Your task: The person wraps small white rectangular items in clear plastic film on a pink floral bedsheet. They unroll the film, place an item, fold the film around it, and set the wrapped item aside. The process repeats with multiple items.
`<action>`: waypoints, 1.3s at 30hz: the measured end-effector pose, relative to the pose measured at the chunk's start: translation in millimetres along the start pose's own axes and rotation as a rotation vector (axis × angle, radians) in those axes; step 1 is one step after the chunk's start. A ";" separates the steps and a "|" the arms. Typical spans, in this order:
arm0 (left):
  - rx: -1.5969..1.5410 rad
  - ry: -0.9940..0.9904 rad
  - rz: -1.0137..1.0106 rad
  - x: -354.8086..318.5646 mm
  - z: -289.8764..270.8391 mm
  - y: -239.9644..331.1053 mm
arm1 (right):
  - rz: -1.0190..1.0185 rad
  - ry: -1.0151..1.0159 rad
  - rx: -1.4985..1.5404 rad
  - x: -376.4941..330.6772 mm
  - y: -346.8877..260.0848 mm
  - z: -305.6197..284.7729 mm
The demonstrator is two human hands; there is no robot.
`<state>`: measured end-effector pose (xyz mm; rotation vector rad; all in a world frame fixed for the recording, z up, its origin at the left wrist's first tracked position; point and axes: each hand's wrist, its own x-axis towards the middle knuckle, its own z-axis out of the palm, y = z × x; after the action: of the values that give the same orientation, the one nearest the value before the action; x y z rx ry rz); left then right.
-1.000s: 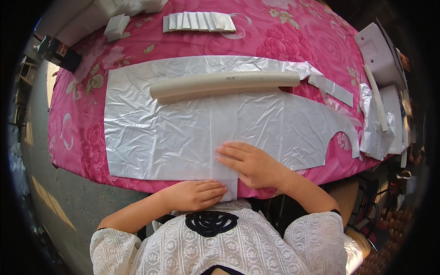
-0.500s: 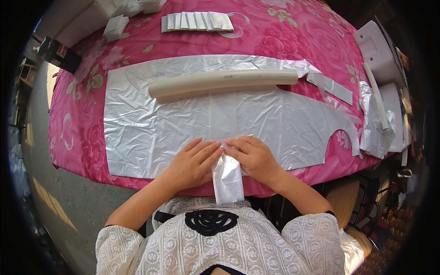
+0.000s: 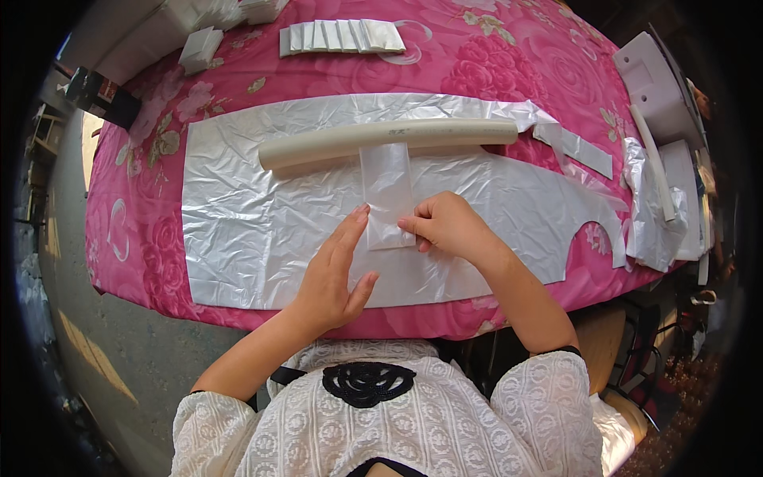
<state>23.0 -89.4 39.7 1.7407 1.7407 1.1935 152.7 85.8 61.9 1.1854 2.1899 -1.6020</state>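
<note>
A long folded strip of thin white plastic film (image 3: 386, 184) lies on a large sheet of the same film (image 3: 238, 222), its upper end reaching a pale tube. My right hand (image 3: 447, 226) pinches the strip's right edge near its lower end between thumb and fingers. Close to the strip's left edge, my left hand (image 3: 334, 274) is held with fingers stretched out and thumb apart, holding nothing. The pale plastic tube (image 3: 326, 149) rests across the big sheet, beyond both hands. A rounded cut-out shows at the sheet's right end.
A pink flowered cloth (image 3: 159, 262) covers the table. Along the far side lies a row of folded white packets (image 3: 342, 37), with a small stack (image 3: 200, 51) to its left. A dark bottle (image 3: 102, 97) stands at the left edge. White foam boxes (image 3: 656, 83) stand on the right.
The strip's lower end, which hung toward me between my hands, now lies folded away onto the sheet. My right hand has moved to its right edge; my left hand has turned and opened.
</note>
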 end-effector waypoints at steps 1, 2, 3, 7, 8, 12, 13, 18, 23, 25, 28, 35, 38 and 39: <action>0.099 -0.062 0.077 0.7 3.3 3.5 | 0.053 -0.037 -0.028 2.5 -2.9 -2.0; 0.255 -0.191 0.041 1.6 8.3 9.4 | 0.013 -0.039 -0.002 7.8 5.8 -1.1; 0.325 -0.233 0.006 1.0 14.8 11.7 | 0.024 -0.041 -0.006 7.3 3.1 -1.4; 0.504 -0.325 -0.082 -4.1 34.8 10.5 | 0.012 -0.007 0.009 4.2 4.4 1.7; 0.526 -0.328 -0.090 -4.6 36.9 11.0 | -0.006 0.011 0.021 2.2 8.1 3.9; 0.550 -0.319 -0.104 -6.4 39.8 8.8 | -0.236 0.324 -0.241 -16.7 9.4 17.0; 0.548 -0.319 -0.103 -6.2 39.8 8.6 | -0.352 0.451 -0.322 -19.5 16.4 22.6; 0.566 -0.313 -0.104 -5.6 38.1 9.4 | -0.953 0.523 -0.680 -8.6 34.1 11.2; 0.531 -0.183 0.043 -3.7 30.0 0.3 | -1.031 0.252 -0.603 5.6 31.9 -2.4; 0.542 -0.107 0.148 -3.0 25.1 -7.7 | -1.011 0.187 -0.520 7.1 27.2 -9.1; 0.522 -0.026 0.242 2.3 22.2 -13.1 | -0.970 0.148 -0.407 10.1 28.0 -11.9; 0.521 -0.129 0.189 17.0 13.9 -7.0 | -1.023 0.206 -0.442 15.3 30.3 -9.1; 0.278 -0.097 0.138 11.8 9.2 3.2 | -1.074 0.268 -0.517 6.8 31.6 -0.6; 0.274 -0.083 0.240 8.2 6.7 6.5 | -1.102 0.276 -0.525 0.4 33.8 4.7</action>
<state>31.0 -80.6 43.4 2.1787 1.7510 0.9925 174.1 85.3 35.4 -0.0340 3.4305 -0.9085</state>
